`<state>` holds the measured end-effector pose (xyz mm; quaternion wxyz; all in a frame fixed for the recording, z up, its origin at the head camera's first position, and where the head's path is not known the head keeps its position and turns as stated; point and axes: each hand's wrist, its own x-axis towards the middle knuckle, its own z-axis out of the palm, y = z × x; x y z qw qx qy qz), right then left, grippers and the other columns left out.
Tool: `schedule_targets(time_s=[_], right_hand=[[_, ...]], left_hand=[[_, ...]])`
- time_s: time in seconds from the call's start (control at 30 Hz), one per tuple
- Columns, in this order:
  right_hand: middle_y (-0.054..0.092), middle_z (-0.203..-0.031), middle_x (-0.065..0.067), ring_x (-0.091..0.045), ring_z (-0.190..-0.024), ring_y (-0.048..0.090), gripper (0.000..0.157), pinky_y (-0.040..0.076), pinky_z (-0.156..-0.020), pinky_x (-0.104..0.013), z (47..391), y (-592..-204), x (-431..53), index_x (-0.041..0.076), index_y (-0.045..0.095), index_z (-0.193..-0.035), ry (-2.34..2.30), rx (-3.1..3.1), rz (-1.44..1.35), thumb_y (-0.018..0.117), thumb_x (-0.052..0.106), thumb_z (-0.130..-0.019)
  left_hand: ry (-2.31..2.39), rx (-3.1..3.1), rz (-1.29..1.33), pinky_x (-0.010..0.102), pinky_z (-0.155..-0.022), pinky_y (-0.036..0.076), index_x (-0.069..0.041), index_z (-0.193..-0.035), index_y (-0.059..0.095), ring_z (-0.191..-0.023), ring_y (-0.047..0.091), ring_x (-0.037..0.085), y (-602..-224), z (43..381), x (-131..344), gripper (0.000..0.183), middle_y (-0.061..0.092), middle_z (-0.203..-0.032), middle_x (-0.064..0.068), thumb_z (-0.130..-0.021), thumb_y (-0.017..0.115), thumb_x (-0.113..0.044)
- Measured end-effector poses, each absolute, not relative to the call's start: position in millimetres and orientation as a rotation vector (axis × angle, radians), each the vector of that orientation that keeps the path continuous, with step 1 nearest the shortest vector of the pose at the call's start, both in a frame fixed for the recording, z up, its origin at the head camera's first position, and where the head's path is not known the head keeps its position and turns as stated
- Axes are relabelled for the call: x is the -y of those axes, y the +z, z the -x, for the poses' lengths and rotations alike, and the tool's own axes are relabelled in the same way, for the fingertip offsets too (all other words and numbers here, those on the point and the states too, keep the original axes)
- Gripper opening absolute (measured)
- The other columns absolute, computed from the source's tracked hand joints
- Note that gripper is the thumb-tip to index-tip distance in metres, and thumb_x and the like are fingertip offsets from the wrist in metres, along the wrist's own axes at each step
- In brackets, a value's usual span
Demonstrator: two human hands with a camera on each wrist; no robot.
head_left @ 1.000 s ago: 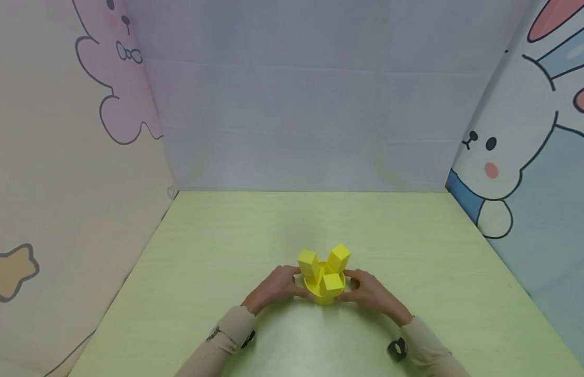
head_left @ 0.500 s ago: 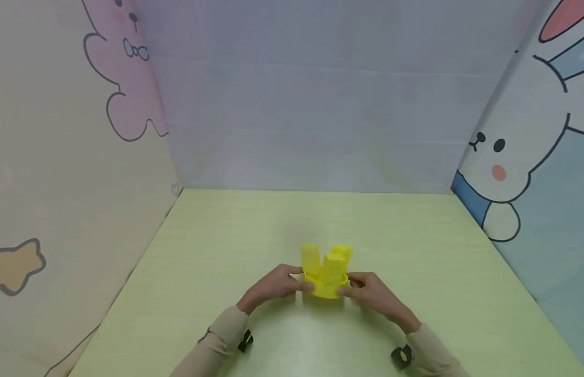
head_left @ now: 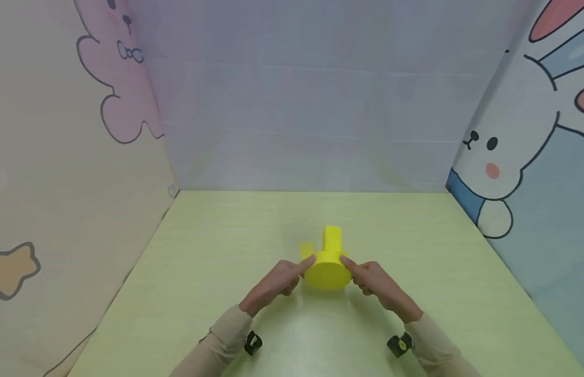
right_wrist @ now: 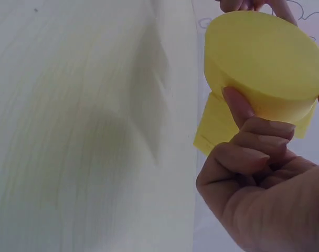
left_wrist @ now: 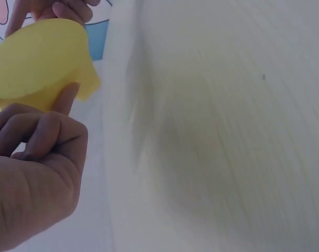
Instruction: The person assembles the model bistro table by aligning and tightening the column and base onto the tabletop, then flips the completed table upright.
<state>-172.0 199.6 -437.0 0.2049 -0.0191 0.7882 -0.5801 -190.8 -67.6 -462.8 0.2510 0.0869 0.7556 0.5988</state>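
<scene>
Between both hands is a yellow round piece with rectangular posts, tipped so that its flat disc-shaped underside faces the head camera. One post rises behind the disc, and a paler one shows at its left. A third post is out of sight in the head view. My left hand pinches the left rim, thumb on top. At the right rim my right hand pinches in the same way. In the right wrist view the smooth underside shows above the curled fingers, held off the table.
A pale yellow-green table lies below. A white back wall stands behind, with cartoon-printed panels at the sides. Black wrist devices sit by both sleeves.
The yellow piece has tipped over away from the person. Its open top with three posts showed first, then its side, and now its underside. Both thumbs have swung up with it.
</scene>
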Motion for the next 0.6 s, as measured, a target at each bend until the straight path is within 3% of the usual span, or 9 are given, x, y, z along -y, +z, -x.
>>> schedule_targets(time_s=[0.2, 0.4, 0.6], right_hand=[[0.035, -0.060, 0.003, -0.011, -0.053, 0.026, 0.062, 0.024, -0.051, -0.024, 176.7, -436.4, -204.0, 0.010, 0.047, -0.063, -1.584, -2.108, 0.013, 0.052, 0.056, -0.104], [0.042, -0.060, 0.003, -0.010, -0.052, 0.031, 0.073, 0.027, -0.051, -0.023, 181.9, -439.1, -205.3, 0.005, 0.070, -0.073, -1.531, -2.039, -0.037, 0.048, 0.069, -0.100], [0.048, -0.058, 0.003, -0.008, -0.050, 0.031, 0.078, 0.026, -0.049, -0.022, 181.1, -440.0, -205.8, 0.005, 0.071, -0.068, -1.515, -1.956, -0.054, 0.047, 0.072, -0.098]], left_hand=[[1.593, -2.044, -0.154, 0.026, -0.051, 0.024, -0.005, -0.082, 0.073, -0.053, 0.026, 0.011, -456.9, 190.5, 61.7, 0.073, 0.031, -0.058, -0.003, -0.092, 0.055, -0.076], [1.517, -2.020, -0.193, 0.026, -0.049, 0.021, 0.002, -0.082, 0.077, -0.050, 0.024, 0.011, -456.7, 195.1, 62.8, 0.087, 0.031, -0.056, -0.004, -0.095, 0.045, -0.078], [1.451, -1.949, -0.245, 0.026, -0.047, 0.019, 0.003, -0.078, 0.076, -0.048, 0.021, 0.010, -454.8, 196.1, 65.5, 0.089, 0.030, -0.051, -0.005, -0.101, 0.036, -0.072]])
